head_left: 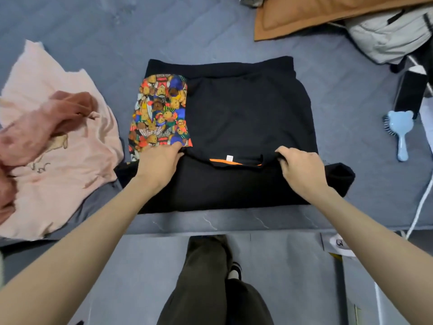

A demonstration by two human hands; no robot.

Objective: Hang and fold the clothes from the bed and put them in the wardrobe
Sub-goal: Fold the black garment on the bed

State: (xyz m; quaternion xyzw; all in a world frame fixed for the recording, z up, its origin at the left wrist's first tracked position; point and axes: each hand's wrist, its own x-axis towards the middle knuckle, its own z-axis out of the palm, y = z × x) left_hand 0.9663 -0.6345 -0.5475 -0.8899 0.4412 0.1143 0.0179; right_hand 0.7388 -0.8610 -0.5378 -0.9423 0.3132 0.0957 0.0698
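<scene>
A black sweatshirt (246, 113) lies flat on the grey bed (117, 26), partly folded, with a sleeve in a colourful teddy-bear print (160, 113) laid over its left side. An orange neck lining and a white label (229, 158) show at the fold near me. My left hand (158, 164) pinches the folded edge at the foot of the printed sleeve. My right hand (301, 167) grips the same edge on the right side. A pink T-shirt (58, 146) with a rust-pink garment (39, 127) bunched on it lies to the left.
A brown padded jacket (328, 12) and a light grey jacket (389, 36) lie at the back right. A blue bear-shaped hairbrush (398, 130) rests on the bed at the right, near a white cable (419, 212). My legs stand on the floor below the bed's edge.
</scene>
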